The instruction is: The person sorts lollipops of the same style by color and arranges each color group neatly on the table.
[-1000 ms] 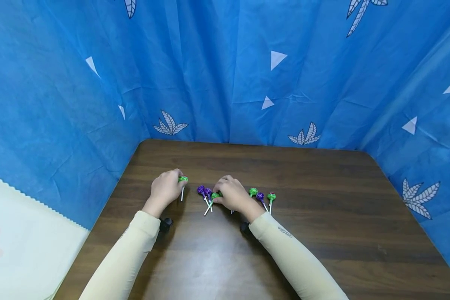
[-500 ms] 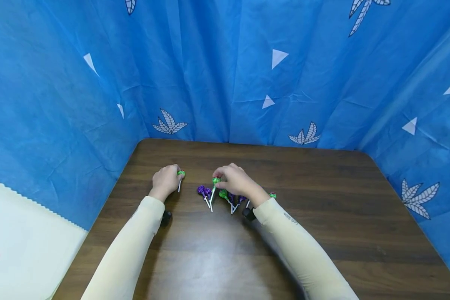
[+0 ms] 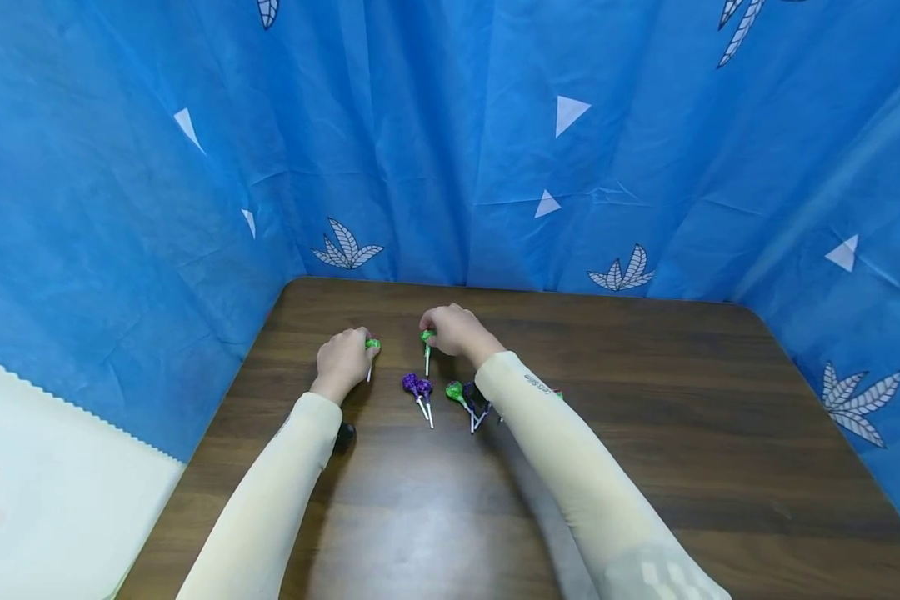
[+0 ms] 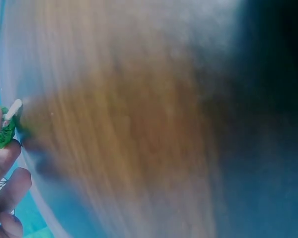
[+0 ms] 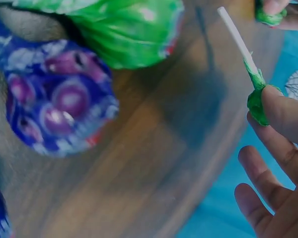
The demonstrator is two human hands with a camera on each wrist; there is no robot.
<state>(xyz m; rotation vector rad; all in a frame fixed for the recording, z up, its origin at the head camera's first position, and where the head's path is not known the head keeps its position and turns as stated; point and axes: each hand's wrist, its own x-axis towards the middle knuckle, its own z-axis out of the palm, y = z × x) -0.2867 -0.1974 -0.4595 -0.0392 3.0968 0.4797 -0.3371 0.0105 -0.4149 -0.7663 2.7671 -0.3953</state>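
While the left hand pinches a green foil-wrapped lollipop with a white stick left of frame centre, the right hand pinches a second green-wrapped lollipop just right of it, over the dark brown wooden table. Below them lie two purple-wrapped lollipops and another green one.
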